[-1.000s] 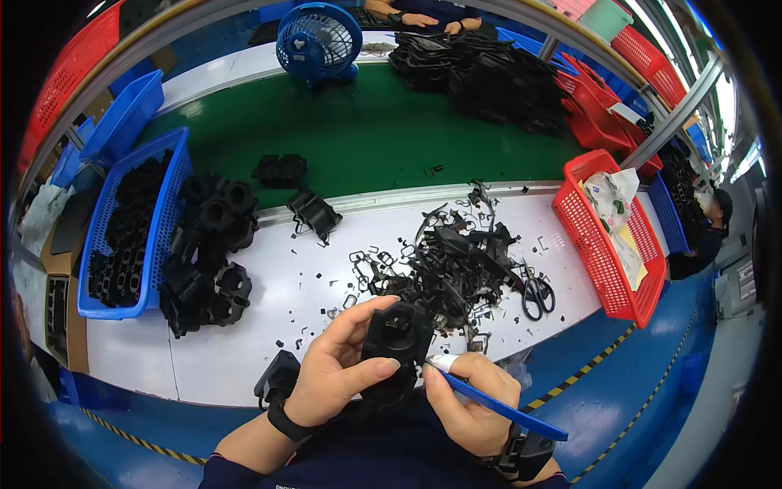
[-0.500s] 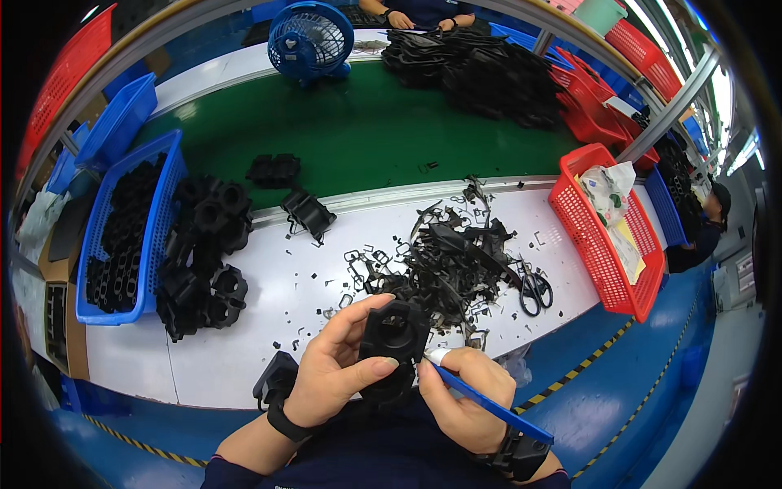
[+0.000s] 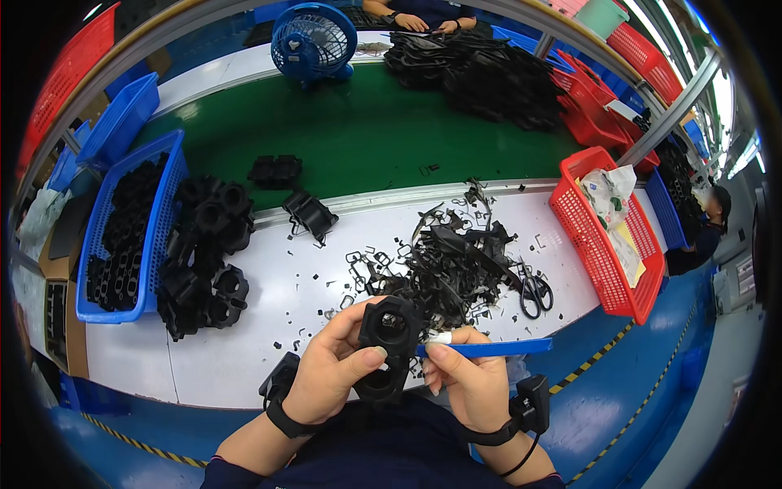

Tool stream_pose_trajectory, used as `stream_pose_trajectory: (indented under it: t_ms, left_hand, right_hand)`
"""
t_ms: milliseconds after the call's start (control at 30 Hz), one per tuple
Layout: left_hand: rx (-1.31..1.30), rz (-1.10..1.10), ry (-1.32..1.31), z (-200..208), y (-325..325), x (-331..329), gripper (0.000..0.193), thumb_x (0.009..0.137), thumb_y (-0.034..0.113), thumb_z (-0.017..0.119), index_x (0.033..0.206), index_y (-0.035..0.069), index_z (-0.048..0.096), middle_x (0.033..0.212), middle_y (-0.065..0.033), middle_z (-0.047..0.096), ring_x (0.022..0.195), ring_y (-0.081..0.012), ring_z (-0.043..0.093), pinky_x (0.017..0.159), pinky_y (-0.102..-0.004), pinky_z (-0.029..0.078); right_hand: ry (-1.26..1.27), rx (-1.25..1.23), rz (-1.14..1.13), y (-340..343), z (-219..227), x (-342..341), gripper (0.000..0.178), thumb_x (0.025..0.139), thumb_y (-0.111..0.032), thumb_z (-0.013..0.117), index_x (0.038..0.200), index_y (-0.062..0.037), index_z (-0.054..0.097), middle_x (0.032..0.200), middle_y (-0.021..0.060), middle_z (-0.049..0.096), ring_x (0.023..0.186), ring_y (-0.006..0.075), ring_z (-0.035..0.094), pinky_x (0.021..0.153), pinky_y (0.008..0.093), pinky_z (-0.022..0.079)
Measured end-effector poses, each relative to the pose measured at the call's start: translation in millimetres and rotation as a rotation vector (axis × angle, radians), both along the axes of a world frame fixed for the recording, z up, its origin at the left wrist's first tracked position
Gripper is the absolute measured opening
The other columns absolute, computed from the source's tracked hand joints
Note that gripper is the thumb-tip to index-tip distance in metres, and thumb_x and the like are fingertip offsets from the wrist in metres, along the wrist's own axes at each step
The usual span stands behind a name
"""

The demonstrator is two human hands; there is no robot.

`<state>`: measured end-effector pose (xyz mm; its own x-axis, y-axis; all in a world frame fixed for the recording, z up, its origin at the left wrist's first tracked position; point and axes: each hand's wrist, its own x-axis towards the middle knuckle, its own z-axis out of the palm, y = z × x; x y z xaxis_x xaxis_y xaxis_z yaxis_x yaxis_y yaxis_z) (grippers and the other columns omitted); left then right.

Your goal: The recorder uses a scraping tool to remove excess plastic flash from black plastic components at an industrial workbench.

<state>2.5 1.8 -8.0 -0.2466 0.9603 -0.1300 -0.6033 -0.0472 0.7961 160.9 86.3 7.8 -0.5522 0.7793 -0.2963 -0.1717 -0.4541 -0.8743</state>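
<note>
My left hand (image 3: 324, 381) is closed around a black moulded part (image 3: 399, 352) with two round openings, thumb on its near face. In my right hand (image 3: 479, 393) a long flat blue tool (image 3: 509, 348) is pinched between thumb and fingers. The tool lies almost level, and its left end meets the part's right edge; its tip is hidden there. A white covering (image 3: 440, 337) shows by the right index finger. Beyond both hands lies a heap of black trimmings (image 3: 456, 269), with scissors (image 3: 534, 295) at its right side.
At left, black moulded parts (image 3: 204, 261) are piled beside a blue basket (image 3: 167, 220) of black pieces. A red basket (image 3: 586, 232) holding paper stands at right. Across the green surface (image 3: 220, 122) are a blue fan (image 3: 314, 45), black strips (image 3: 489, 73) and another person's hands (image 3: 428, 24).
The blue tool has swung from slanting down to the right to nearly level. My right hand has turned with it, and the part has tilted, showing both openings.
</note>
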Motion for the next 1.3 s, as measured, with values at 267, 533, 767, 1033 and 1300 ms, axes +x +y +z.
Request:
stream_pose_trajectory:
  t_ms: [267,533,767,1033,1300]
  left_hand:
    - [-0.006,-0.006,-0.118,-8.0,-0.8,0.5,0.057,0.085,0.02,0.066,0.131,0.0,0.04,0.116,-0.007,0.055,0.104,-0.0133,0.054,0.087,-0.0283,0.045]
    - [-0.047,-0.052,-0.22,-6.6,6.5,8.7,0.056,0.09,0.039,0.055,0.126,-0.001,0.042,0.114,-0.0099,0.056,0.1,-0.0152,0.057,0.086,-0.0297,0.048]
    - [-0.059,0.049,-0.223,-10.2,11.8,4.5,0.046,0.093,0.033,0.049,0.124,0.0,0.044,0.113,-0.0084,0.056,0.1,-0.0152,0.057,0.087,-0.0309,0.048]
    - [-0.053,0.124,-0.214,-7.9,13.8,1.2,0.041,0.095,0.029,0.047,0.125,0.001,0.043,0.112,-0.0081,0.056,0.101,-0.0148,0.056,0.087,-0.0309,0.048]
    - [-0.095,0.14,-0.25,-10.7,13.3,-5.5,0.044,0.096,0.033,0.043,0.126,0.001,0.043,0.117,-0.0093,0.055,0.103,-0.0169,0.057,0.089,-0.0332,0.048]
  right_hand:
    - [0.181,-0.311,0.079,5.7,-6.3,1.2,0.009,0.086,-0.009,0.061,0.089,-0.0008,0.058,0.074,0.0083,0.061,0.06,0.0136,0.057,0.053,0.0231,0.045]
    - [0.799,-0.652,0.272,7.3,-31.8,-0.6,0.013,0.09,-0.016,0.053,0.089,-0.0033,0.058,0.075,0.0066,0.056,0.063,0.0143,0.05,0.052,0.0243,0.039]
    - [0.571,-0.165,0.04,23.3,-29.3,17.7,0.017,0.09,-0.012,0.054,0.101,-0.0018,0.061,0.106,0.0203,0.061,0.082,0.0234,0.061,0.063,0.0294,0.052]
    - [0.329,0.008,0.001,11.9,-18.7,15.9,0.017,0.091,-0.006,0.05,0.104,0.0034,0.057,0.108,0.0249,0.059,0.085,0.0272,0.066,0.067,0.0296,0.055]
    - [-0.103,0.423,0.13,15.6,-17.4,13.0,0.031,0.095,-0.016,0.048,0.12,0.0035,0.053,0.109,0.0141,0.06,0.083,0.0158,0.063,0.066,0.023,0.05]
